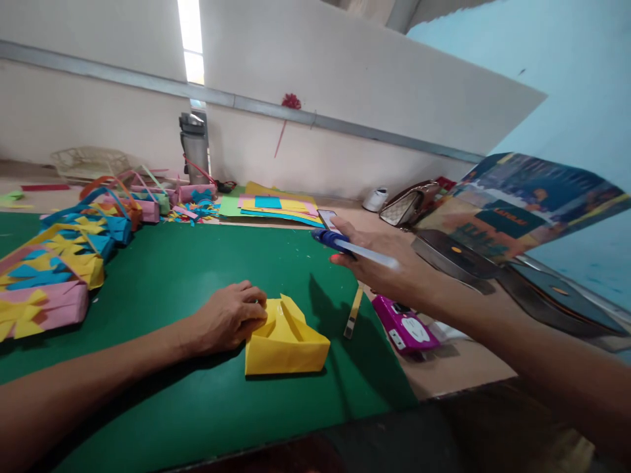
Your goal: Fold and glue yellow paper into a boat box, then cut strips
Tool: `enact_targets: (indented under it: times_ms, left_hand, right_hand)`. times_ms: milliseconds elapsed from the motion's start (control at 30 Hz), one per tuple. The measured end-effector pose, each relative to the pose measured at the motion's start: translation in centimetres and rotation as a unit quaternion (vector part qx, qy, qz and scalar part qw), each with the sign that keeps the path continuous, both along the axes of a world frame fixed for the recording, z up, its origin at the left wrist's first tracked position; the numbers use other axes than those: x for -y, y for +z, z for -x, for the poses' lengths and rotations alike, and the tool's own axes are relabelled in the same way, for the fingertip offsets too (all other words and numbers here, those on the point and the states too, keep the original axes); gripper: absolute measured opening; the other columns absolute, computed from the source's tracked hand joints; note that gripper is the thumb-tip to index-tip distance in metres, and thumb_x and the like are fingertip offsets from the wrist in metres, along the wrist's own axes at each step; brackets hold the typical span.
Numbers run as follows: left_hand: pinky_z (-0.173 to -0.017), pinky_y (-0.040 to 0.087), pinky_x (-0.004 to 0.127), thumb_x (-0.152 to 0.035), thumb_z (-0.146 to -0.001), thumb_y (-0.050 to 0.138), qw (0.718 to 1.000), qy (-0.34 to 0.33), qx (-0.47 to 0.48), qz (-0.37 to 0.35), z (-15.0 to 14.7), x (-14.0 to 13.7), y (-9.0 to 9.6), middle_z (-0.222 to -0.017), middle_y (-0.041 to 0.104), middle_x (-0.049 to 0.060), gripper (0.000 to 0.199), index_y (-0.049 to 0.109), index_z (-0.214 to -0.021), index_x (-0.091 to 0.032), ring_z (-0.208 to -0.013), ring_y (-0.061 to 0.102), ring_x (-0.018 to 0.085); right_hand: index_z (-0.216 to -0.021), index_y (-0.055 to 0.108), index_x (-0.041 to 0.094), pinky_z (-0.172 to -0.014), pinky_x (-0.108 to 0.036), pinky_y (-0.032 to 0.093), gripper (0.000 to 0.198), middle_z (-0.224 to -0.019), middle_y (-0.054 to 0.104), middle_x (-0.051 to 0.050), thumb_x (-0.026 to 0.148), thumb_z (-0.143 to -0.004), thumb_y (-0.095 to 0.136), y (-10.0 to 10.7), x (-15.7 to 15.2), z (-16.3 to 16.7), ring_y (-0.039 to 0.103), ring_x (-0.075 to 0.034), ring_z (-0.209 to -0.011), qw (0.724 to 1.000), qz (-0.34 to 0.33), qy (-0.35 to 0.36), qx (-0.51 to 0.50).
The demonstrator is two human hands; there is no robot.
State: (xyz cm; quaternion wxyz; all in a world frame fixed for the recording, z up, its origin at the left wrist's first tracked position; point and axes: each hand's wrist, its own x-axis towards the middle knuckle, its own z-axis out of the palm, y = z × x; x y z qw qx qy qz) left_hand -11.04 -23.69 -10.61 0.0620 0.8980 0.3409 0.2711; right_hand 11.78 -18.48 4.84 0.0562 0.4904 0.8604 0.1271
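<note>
Along the far edge of the desk (468,373), a grey bottle (197,152) stands by the wall, with paper scraps (200,207) and a pile of coloured sheets (276,206) to its right. At left, a row of paper boxes (101,246) with strip handles and bows runs from near to far over the green mat (172,407). To the right lie a magenta box (407,326) and a narrow strip (353,312); farther back are a patterned bag (403,205) and a large printed sheet (517,210). The right forearm passes over this side and covers part of it, and the right hand partly hides a phone (326,218).

The yellow paper box (288,355) sits on the mat near the middle, open side up. The left hand (239,316) has its grip closed on the box's far-left corner, fingers bent. Above the mat, clear of the box, the right hand (372,253) has its grip together around a pen-like tool (340,241), its dark blue end pointing left and its pale shaft slanting right.
</note>
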Motion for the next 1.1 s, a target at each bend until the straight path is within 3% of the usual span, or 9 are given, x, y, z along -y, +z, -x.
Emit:
enact_targets:
  times_ms: [100,167,300,500,633,800,1100]
  left_hand:
    - [-0.068,0.039,0.03,-0.022,-0.091,0.042,1.0,-0.002,0.003,-0.002,-0.1,0.0,0.0,-0.094,0.063,0.007,0.027,0.066,-0.081,-0.018,-0.075,0.05,0.016]
    - [-0.068,0.039,0.03,-0.022,-0.092,0.041,1.0,0.0,0.002,-0.001,-0.2,0.1,0.2,-0.094,0.064,0.007,0.027,0.066,-0.081,-0.018,-0.075,0.05,0.017]
    - [-0.069,0.039,0.03,-0.021,-0.092,0.04,1.0,0.007,-0.003,0.001,-0.4,0.4,0.5,-0.095,0.063,0.008,0.029,0.066,-0.08,-0.017,-0.076,0.049,0.017]
    - [-0.07,0.04,0.03,-0.022,-0.093,0.04,1.0,0.004,-0.009,0.009,-0.4,0.5,0.5,-0.096,0.063,0.007,0.027,0.066,-0.083,-0.018,-0.079,0.05,0.017]
    - [-0.071,0.04,0.03,-0.021,-0.093,0.04,1.0,0.012,-0.012,0.013,-0.4,0.6,0.6,-0.096,0.063,0.008,0.028,0.066,-0.083,-0.018,-0.079,0.05,0.017]
    - [-0.071,0.04,0.03,-0.02,-0.093,0.04,1.0,0.01,-0.005,0.016,-0.5,0.6,0.8,-0.095,0.063,0.008,0.027,0.066,-0.083,-0.017,-0.079,0.05,0.017]
    - [-0.07,0.039,0.03,-0.022,-0.092,0.041,1.0,0.017,-0.002,0.003,-0.6,0.4,0.7,-0.093,0.063,0.007,0.027,0.065,-0.081,-0.018,-0.075,0.05,0.016]
  right_hand:
    - [-0.143,0.016,0.01,-0.066,-0.034,0.045,0.062,-0.099,0.065,-0.019,0.026,-0.089,0.043,-2.2,-1.4,0.0,0.062,-0.03,-0.085,0.994,-0.033,-0.091,0.05]
    - [-0.144,0.011,0.011,-0.068,-0.035,0.046,0.066,-0.112,0.058,-0.022,0.016,-0.086,0.041,-3.7,-2.4,0.3,0.063,-0.03,-0.088,0.993,-0.042,-0.093,0.066]
    - [-0.145,0.012,0.011,-0.074,-0.038,0.048,0.069,-0.122,0.049,-0.026,0.01,-0.083,0.042,-6.5,-3.7,1.5,0.06,-0.03,-0.097,0.993,-0.045,-0.085,0.065]
    - [-0.145,0.014,0.012,-0.067,-0.039,0.05,0.059,-0.128,0.042,-0.03,0.005,-0.088,0.027,-9.6,-5.1,3.0,0.06,-0.03,-0.097,0.991,-0.054,-0.111,0.054]
    - [-0.144,0.017,0.012,-0.07,-0.044,0.048,0.059,-0.128,0.042,-0.03,0.001,-0.086,0.025,-10.2,-6.9,3.1,0.057,-0.032,-0.101,0.99,-0.066,-0.116,0.045]
    - [-0.142,0.023,0.01,-0.086,-0.053,0.038,0.054,-0.124,0.048,-0.026,0.005,-0.088,0.025,-10.5,-9.0,3.3,0.052,-0.032,-0.107,0.991,-0.08,-0.099,0.03]
    - [-0.14,0.027,0.011,-0.102,-0.057,0.018,0.057,-0.126,0.05,-0.022,0.005,-0.084,0.036,-10.7,-9.8,5.3,0.047,-0.03,-0.114,0.997,-0.057,-0.03,0.032]
